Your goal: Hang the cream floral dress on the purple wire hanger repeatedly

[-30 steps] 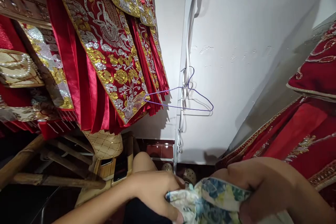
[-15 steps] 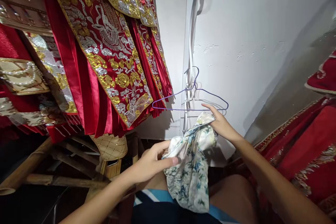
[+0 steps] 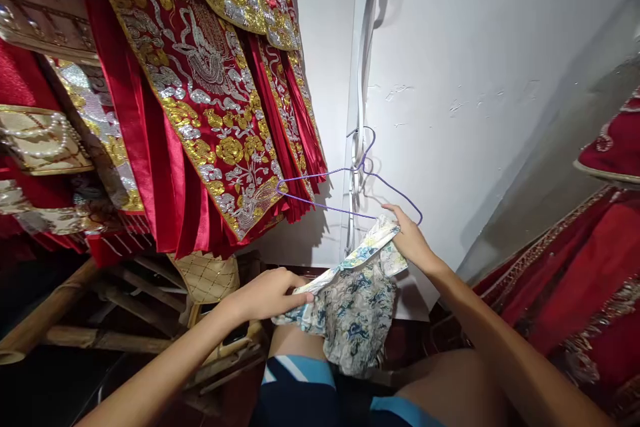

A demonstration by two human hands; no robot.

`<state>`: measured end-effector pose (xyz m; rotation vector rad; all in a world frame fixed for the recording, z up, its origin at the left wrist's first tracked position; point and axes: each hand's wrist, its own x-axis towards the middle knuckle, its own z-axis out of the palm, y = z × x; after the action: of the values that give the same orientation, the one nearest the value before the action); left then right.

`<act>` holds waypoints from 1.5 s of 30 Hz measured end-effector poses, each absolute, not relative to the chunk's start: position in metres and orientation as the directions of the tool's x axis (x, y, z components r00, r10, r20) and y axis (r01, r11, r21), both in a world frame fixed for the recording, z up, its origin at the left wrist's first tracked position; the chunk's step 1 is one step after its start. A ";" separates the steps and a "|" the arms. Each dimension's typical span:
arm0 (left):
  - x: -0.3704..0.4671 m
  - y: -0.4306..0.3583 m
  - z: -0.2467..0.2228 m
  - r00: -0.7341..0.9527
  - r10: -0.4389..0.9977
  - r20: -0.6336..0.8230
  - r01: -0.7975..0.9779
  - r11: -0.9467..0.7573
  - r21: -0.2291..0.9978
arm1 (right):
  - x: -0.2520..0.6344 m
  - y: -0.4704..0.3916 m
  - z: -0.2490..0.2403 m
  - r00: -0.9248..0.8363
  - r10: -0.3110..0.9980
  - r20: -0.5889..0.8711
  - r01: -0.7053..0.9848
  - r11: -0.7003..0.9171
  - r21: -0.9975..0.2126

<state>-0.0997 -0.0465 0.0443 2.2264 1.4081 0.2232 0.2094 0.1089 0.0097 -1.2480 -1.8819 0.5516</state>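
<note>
A floral garment [image 3: 357, 313] in white, blue and green is stretched between my two hands, its upper band running diagonally. My left hand [image 3: 277, 293] pinches the lower left end of that band, thumb on top. At the upper right end, my right hand [image 3: 407, 237] grips the fabric, with its fingertips close to the hanger's lower right bar. The purple wire hanger [image 3: 345, 170] hangs tilted by its hook from a white strap [image 3: 361, 67], and the garment's top corner overlaps its lower bar.
Red costumes with gold and silver embroidery [image 3: 215, 93] hang at the left, just behind the hanger's left end. Bamboo furniture [image 3: 115, 340] stands below them. More red clothing [image 3: 585, 280] is at the right. A white wall [image 3: 475, 47] rises behind.
My left hand has moved left and pulled the garment's band taut. My right hand has shifted slightly left. The hanger has swung left and tilted down at its right end.
</note>
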 end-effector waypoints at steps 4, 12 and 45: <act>-0.094 -0.046 0.050 0.343 0.929 -0.135 0.914 -0.297 0.277 | 0.198 0.118 -0.001 -0.204 0.918 0.340 0.325 0.391 -0.861; -0.115 -0.012 0.051 0.081 0.994 0.079 0.996 -0.076 -0.055 | 0.223 0.105 0.000 0.027 0.925 0.380 0.444 0.330 -0.833; -0.071 0.088 0.089 0.030 0.515 0.857 0.813 -0.511 0.279 | 0.288 0.078 0.043 0.231 0.842 0.487 0.546 0.302 -0.782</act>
<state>-0.0713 0.0880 0.0895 2.4385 1.6395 1.7759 0.2877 0.0784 0.0430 -1.3686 -1.4396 0.3306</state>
